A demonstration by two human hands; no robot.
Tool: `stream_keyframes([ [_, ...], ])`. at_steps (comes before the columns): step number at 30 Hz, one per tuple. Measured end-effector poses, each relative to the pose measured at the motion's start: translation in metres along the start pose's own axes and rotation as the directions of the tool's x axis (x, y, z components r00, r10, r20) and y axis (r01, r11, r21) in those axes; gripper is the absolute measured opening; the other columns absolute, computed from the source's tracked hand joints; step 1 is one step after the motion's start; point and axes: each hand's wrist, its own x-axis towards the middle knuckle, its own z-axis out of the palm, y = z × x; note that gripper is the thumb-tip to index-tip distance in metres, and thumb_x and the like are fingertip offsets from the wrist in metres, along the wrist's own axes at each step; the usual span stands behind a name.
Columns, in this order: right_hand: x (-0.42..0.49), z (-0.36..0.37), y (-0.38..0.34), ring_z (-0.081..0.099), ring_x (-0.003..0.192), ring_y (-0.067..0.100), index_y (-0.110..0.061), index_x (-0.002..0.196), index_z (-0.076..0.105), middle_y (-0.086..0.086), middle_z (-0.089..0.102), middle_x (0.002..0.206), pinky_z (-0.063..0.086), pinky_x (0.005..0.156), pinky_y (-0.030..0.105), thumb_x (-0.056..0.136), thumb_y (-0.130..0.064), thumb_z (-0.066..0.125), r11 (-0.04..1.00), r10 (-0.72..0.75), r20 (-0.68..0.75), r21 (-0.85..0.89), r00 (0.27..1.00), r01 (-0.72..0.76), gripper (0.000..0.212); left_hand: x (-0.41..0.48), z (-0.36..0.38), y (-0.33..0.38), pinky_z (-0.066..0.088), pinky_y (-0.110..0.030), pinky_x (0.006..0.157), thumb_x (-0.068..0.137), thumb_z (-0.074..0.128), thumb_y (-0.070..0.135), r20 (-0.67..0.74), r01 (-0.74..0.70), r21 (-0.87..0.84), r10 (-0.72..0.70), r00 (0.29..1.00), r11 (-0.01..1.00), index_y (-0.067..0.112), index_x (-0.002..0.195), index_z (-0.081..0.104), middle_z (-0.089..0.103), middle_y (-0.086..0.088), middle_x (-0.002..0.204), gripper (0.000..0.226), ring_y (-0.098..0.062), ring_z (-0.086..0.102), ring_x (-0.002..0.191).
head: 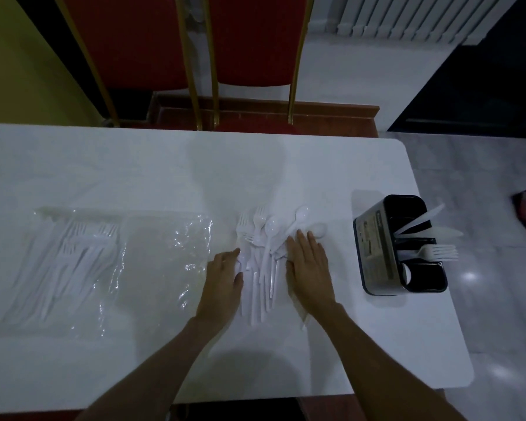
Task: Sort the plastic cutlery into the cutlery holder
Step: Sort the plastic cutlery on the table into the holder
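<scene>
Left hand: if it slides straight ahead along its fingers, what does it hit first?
Likely the nearest forks, which lie just beyond the fingertips of the left hand. Depth is hard to judge from this one view.

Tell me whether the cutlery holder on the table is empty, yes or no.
No: the cutlery holder has at least two white knives and a fork sticking out of its compartments.

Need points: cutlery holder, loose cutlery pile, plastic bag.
cutlery holder [377, 247], head view, labelled side wall.
loose cutlery pile [266, 262], head view, handles mid-pile.
plastic bag [158, 256], head view, clear film, right part.
</scene>
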Motion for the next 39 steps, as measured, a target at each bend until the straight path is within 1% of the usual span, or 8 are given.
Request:
stream_keyframes([
  [5,0.002,-0.003,-0.03,0.054,0.124,0.033,-0.018,0.132,0.053,0.013,0.059,0.132,0.047,0.101,0.045,0.084,-0.016,0.07,0.994,-0.088,0.076,0.066,0.993,0.083,0.051,0.008,0.0,-0.006,0.038,-0.024,0.096,0.095,0.05,0.012,-0.075,0.088,-0.014,-0.088,0.993,0.996,0.01,0.139,0.038,0.05,-0.008,0.126,0.046,-0.02,0.046,0.116],
  [16,0.0,-0.015,0.006,0.062,0.107,0.035,-0.006,0.115,0.066,0.013,0.069,0.11,0.059,0.078,0.043,0.075,-0.007,0.078,0.996,0.059,-0.014,0.07,0.998,-0.058,0.042,0.005,-0.007,-0.026,0.049,-0.042,0.095,0.092,0.057,0.021,0.032,-0.197,0.419,0.203,0.979,0.886,0.009,0.129,0.056,0.054,-0.011,0.131,0.039,-0.027,0.038,0.113],
  [20,0.0,-0.021,-0.002,0.062,0.108,0.031,-0.011,0.108,0.069,0.008,0.07,0.11,0.053,0.088,0.043,0.087,-0.033,0.047,0.984,0.171,-0.033,0.05,0.985,-0.169,0.038,0.001,-0.004,-0.015,0.051,-0.04,0.092,0.09,0.06,0.014,-0.043,-0.148,0.359,0.175,0.984,0.921,0.003,0.121,0.057,0.051,-0.016,0.128,0.034,-0.03,0.044,0.114],
  [25,0.008,-0.017,-0.014,0.058,0.107,0.031,-0.01,0.108,0.066,0.01,0.065,0.112,0.052,0.082,0.043,0.081,-0.027,0.066,0.975,0.221,0.022,-0.018,0.975,-0.221,0.032,0.006,-0.003,0.002,0.051,-0.034,0.085,0.09,0.061,0.017,-0.045,0.014,0.245,-0.003,0.999,0.969,0.007,0.116,0.06,0.049,-0.012,0.12,0.028,-0.028,0.048,0.11],
  [29,0.014,-0.025,-0.015,0.06,0.088,0.026,-0.011,0.099,0.068,0.009,0.065,0.098,0.051,0.069,0.035,0.077,-0.02,0.073,0.975,0.219,-0.038,-0.025,0.975,-0.22,0.024,0.005,-0.013,-0.002,0.049,-0.037,0.064,0.081,0.07,0.019,-0.116,0.074,0.414,-0.028,0.993,0.907,0.012,0.095,0.065,0.056,-0.01,0.088,0.016,-0.031,0.054,0.084],
  [31,0.014,-0.03,-0.019,0.059,0.074,0.018,-0.013,0.087,0.066,0.003,0.064,0.084,0.051,0.065,0.029,0.083,-0.026,0.071,0.975,0.213,0.073,0.055,0.974,-0.217,0.015,0.005,-0.015,-0.001,0.048,-0.037,0.064,0.078,0.072,0.026,-0.129,0.079,0.475,-0.02,0.991,0.876,0.015,0.089,0.066,0.056,-0.008,0.083,0.017,-0.029,0.053,0.081],
  [34,0.015,-0.031,-0.033,0.058,0.07,0.015,-0.015,0.085,0.057,-0.002,0.058,0.078,0.051,0.066,0.03,0.088,-0.048,0.061,0.851,0.404,0.362,0.19,0.84,-0.491,0.034,0.011,-0.012,0.005,0.048,-0.036,0.067,0.076,0.074,0.034,-0.161,0.14,0.368,-0.085,0.983,0.919,0.014,0.082,0.066,0.053,-0.005,0.09,0.022,-0.025,0.051,0.086],
  [39,0.027,-0.028,-0.043,0.05,0.056,0.01,-0.012,0.076,0.055,-0.003,0.051,0.064,0.041,0.06,0.026,0.084,-0.044,0.068,0.745,0.47,0.429,0.276,0.771,-0.608,0.036,0.017,-0.006,0.003,0.041,-0.025,0.073,0.082,0.07,0.031,-0.024,0.221,0.11,-0.22,0.975,0.969,0.011,0.086,0.061,0.05,-0.002,0.09,0.022,-0.019,0.047,0.093],
])
